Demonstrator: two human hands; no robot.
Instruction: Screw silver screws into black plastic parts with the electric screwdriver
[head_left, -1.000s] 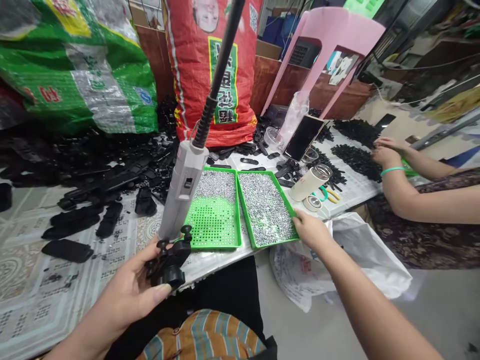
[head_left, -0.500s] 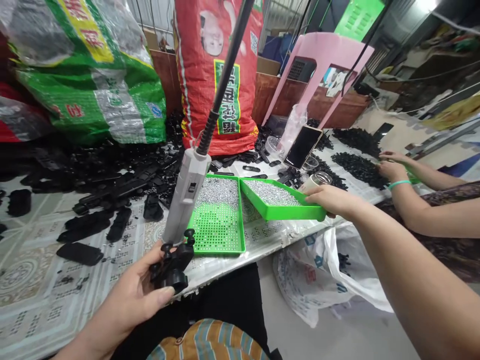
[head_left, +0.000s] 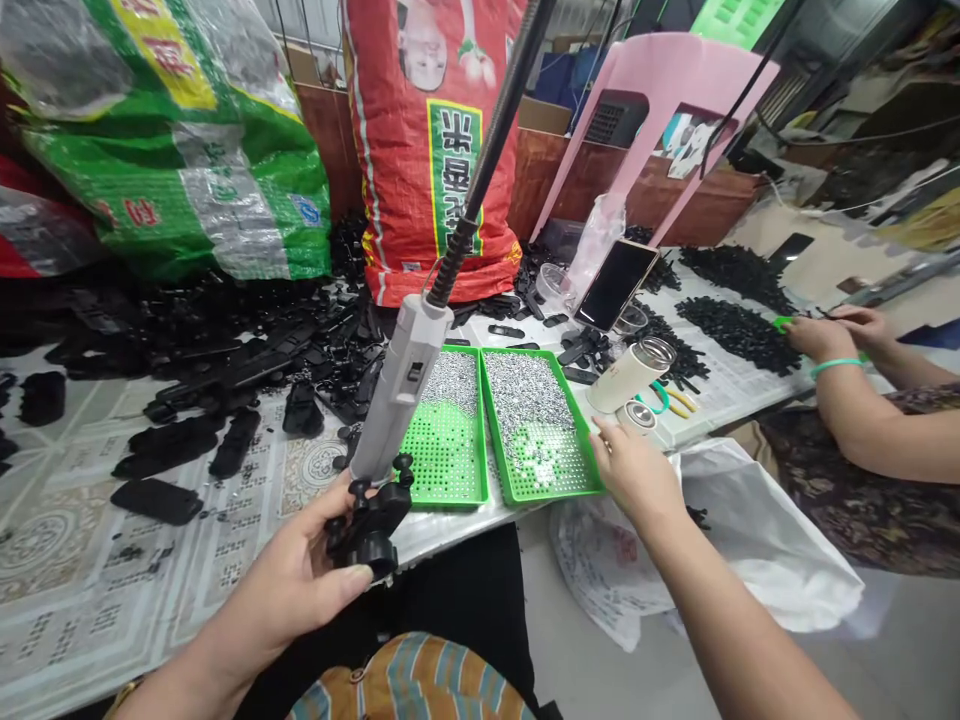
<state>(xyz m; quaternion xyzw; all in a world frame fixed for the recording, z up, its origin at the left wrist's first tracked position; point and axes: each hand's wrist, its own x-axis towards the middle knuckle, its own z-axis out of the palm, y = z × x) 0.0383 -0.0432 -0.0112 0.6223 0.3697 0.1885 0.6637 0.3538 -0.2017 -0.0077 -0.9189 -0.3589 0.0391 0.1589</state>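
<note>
My left hand is wrapped round a black plastic part with round knobs, near the table's front edge. Just above that part stands a grey electric screwdriver, tilted, its black cable running up. Two green perforated trays with small silver screws lie side by side: the left tray is partly behind the screwdriver, the right tray lies flat. My right hand is at the right tray's right edge, fingers somewhat apart, with nothing visible in it.
Black parts cover the table's left. Behind stand a red sack and a green sack. A phone, a flask and black piles are at right. Another person's hands work there. A white bag hangs below.
The right tray has gone from tilted to flat, and its screws now lie toward the far end. My right hand has let go of its raised side and moved lower.
</note>
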